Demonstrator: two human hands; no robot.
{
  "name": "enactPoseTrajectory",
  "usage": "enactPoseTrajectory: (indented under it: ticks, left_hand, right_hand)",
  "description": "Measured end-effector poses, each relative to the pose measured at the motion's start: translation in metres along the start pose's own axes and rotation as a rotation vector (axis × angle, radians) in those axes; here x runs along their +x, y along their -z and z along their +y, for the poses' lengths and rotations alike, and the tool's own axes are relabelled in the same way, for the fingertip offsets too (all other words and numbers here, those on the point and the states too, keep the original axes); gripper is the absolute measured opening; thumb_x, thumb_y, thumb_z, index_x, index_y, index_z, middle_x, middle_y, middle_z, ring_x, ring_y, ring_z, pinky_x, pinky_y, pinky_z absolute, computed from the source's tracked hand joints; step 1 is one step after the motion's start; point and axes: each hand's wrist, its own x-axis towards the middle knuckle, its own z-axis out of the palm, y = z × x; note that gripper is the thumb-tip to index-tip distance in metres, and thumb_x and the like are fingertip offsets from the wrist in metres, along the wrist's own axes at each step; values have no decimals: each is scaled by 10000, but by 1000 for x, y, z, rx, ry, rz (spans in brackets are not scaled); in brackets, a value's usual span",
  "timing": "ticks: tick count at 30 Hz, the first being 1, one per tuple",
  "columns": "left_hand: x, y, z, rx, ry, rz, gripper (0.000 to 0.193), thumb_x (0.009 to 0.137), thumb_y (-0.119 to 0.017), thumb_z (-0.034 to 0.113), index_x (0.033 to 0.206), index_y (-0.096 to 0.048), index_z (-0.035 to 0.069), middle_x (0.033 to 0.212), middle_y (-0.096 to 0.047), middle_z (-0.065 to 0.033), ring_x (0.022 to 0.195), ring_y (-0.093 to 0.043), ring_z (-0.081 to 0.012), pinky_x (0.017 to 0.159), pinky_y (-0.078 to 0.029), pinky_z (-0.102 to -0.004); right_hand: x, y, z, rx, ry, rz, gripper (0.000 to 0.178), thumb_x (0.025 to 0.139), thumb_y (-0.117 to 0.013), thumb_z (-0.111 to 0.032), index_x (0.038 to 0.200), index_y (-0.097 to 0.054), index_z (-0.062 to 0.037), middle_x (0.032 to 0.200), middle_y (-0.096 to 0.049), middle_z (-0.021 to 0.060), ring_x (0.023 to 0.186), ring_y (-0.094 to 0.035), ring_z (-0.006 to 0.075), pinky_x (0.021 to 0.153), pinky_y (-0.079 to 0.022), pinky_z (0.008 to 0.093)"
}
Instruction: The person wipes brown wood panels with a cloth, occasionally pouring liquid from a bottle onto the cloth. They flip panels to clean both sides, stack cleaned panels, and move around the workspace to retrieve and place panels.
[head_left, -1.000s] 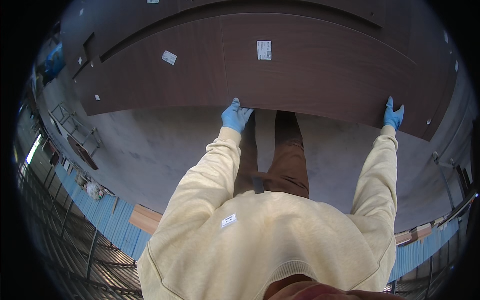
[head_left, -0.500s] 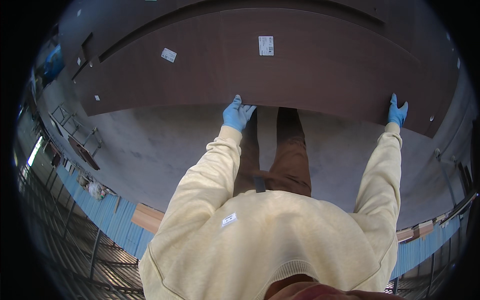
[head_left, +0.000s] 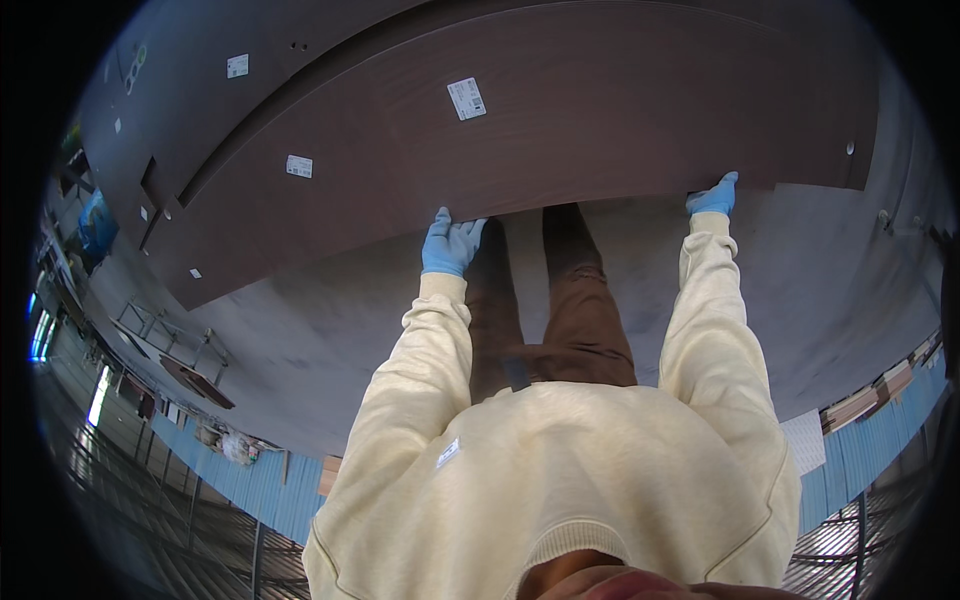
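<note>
Brown board (head_left: 600, 110) has its near edge held by left hand (head_left: 452, 245) and right hand (head_left: 711, 198); uneven pulling could twist that edge loose, onto the floor (head_left: 330, 350).

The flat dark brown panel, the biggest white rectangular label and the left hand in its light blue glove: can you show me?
Flat dark brown panel (head_left: 600, 110), head view: its broad face.
Biggest white rectangular label (head_left: 467, 99), head view: its middle.
Left hand (head_left: 450, 246), head view: its gloved middle.
</note>
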Motion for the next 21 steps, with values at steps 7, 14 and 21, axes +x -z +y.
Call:
enactPoseTrajectory:
  ticks: [7,14,21]
  left_hand:
    - [1,3,1,30,9,-79,457,1079,-500,180,1493,-411,6,1584,-392,-222,1478,-334,-458,1216,-321,-638]
    - [0,1,5,68,28,-61,405,1070,-519,160,1445,-457,22,1594,-378,-221,1485,-330,-453,1216,-312,-653]
    - [3,6,8,96,-2,2,437,1055,-557,147,1457,-450,14,1593,-391,-223,1479,-347,-446,1213,-344,-628]
  right_hand:
    - [-16,-8,-9,-16,-8,9,625,1019,-557,-571,1423,-565,-94,1420,-628,40,1258,-615,261,1109,-485,389]
    - [-11,-7,-7,-50,48,8,651,1008,-578,-573,1426,-558,-75,1420,-622,67,1256,-617,262,1095,-491,379]
    - [-8,-10,-5,-95,97,-7,664,1007,-612,-530,1425,-544,-18,1425,-611,122,1227,-631,296,1060,-525,427]
